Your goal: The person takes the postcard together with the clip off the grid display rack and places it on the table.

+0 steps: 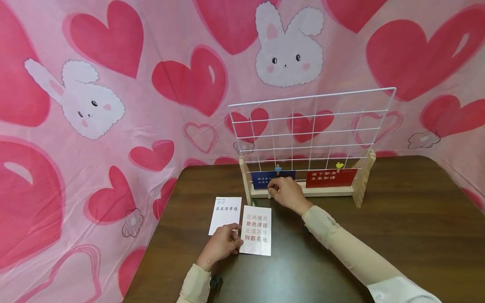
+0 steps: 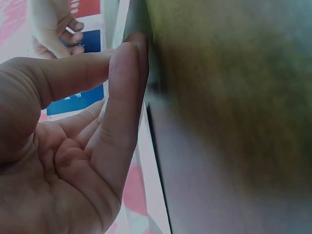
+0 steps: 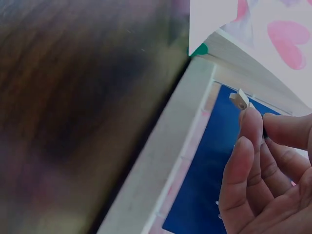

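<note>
Within right hand (image 1: 291,193), wooden clip (image 3: 238,100)

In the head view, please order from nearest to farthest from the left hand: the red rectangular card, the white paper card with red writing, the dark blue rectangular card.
1. White card with red writing, just right of the left hand.
2. Dark blue card, lower left of the white wire grid.
3. Red card, grid's lower right.

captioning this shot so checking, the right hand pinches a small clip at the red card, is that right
Wrong colour: the right hand pinches the small clip at the dark blue card, as the right wrist view shows.
</note>
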The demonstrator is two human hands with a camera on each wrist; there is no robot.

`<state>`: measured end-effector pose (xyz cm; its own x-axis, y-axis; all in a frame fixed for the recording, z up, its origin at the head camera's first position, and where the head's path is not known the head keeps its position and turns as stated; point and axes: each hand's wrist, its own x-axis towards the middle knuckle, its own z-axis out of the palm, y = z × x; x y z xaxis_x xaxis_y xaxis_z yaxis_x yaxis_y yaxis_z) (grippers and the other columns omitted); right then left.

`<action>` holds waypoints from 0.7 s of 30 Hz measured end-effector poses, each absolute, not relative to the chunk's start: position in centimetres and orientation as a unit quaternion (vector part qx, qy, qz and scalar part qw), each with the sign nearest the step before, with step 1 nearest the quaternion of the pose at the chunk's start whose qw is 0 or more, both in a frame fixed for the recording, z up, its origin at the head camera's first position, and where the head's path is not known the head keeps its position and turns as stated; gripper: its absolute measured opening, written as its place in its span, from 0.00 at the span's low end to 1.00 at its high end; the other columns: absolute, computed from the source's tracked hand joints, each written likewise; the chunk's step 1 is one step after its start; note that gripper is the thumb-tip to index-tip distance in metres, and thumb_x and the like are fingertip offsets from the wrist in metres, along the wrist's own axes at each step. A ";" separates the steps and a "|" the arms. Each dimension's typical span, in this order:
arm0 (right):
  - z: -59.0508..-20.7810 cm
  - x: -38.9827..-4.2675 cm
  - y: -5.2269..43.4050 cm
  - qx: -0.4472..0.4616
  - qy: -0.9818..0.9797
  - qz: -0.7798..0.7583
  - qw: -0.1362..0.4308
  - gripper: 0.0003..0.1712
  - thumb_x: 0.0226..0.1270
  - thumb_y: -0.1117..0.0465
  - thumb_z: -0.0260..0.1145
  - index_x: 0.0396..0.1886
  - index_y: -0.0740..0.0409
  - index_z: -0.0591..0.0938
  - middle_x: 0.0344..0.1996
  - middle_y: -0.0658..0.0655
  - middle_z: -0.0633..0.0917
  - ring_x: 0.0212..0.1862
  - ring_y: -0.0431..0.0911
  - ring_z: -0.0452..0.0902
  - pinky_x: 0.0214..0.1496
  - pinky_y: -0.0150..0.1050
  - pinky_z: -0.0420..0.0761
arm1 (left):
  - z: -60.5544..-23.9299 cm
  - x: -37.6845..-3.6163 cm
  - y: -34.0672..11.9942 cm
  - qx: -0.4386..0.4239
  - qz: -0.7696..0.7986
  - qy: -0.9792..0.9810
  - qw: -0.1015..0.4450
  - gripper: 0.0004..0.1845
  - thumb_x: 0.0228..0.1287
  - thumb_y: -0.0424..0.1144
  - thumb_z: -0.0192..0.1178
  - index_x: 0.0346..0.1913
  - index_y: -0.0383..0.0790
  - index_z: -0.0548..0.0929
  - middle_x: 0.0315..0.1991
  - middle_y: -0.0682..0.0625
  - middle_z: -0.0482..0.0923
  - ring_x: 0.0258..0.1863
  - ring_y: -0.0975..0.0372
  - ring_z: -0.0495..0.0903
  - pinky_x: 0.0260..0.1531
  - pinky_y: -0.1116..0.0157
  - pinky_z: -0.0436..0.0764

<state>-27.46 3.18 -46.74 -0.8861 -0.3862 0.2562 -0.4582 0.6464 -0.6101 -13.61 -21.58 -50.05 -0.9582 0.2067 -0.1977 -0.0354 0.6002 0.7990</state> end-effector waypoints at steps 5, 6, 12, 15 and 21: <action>-47.4 -27.6 2.8 0.237 -0.907 0.345 0.054 0.07 0.68 0.64 0.70 0.40 0.59 0.92 0.26 0.54 0.89 0.23 0.42 0.73 0.25 0.35 0.71 | -50.0 -13.3 -21.6 0.042 0.452 0.880 0.137 0.24 0.64 0.26 0.67 0.62 0.24 0.77 0.27 0.46 0.86 0.21 0.63 0.83 0.23 0.66 0.86; -47.5 -27.7 2.7 0.238 -0.907 0.343 0.055 0.07 0.67 0.64 0.70 0.40 0.59 0.92 0.26 0.54 0.89 0.24 0.43 0.73 0.26 0.35 0.72 | -49.9 -13.2 -21.6 0.041 0.453 0.880 0.138 0.24 0.64 0.26 0.67 0.62 0.24 0.77 0.27 0.46 0.86 0.21 0.63 0.83 0.23 0.66 0.86; -48.1 -27.9 2.3 0.236 -0.914 0.329 0.043 0.07 0.68 0.63 0.70 0.40 0.58 0.92 0.29 0.54 0.90 0.26 0.44 0.75 0.31 0.39 0.76 | -49.7 -13.1 -21.7 0.037 0.451 0.881 0.140 0.25 0.64 0.27 0.68 0.63 0.24 0.77 0.25 0.47 0.85 0.20 0.62 0.82 0.23 0.66 0.85; -48.4 -28.0 2.0 0.239 -0.916 0.322 0.021 0.09 0.68 0.65 0.68 0.43 0.60 0.91 0.33 0.56 0.91 0.27 0.44 0.74 0.35 0.41 0.78 | -49.7 -13.0 -21.7 0.037 0.445 0.884 0.136 0.25 0.63 0.27 0.68 0.63 0.25 0.77 0.24 0.47 0.85 0.19 0.62 0.82 0.22 0.66 0.84; -49.0 -28.1 1.3 0.249 -0.909 0.334 -0.013 0.12 0.68 0.67 0.67 0.47 0.63 0.91 0.39 0.59 0.93 0.27 0.43 0.75 0.37 0.40 0.81 | -49.9 -12.9 -21.8 0.030 0.434 0.891 0.133 0.25 0.63 0.28 0.69 0.63 0.26 0.78 0.24 0.48 0.85 0.18 0.62 0.82 0.21 0.66 0.83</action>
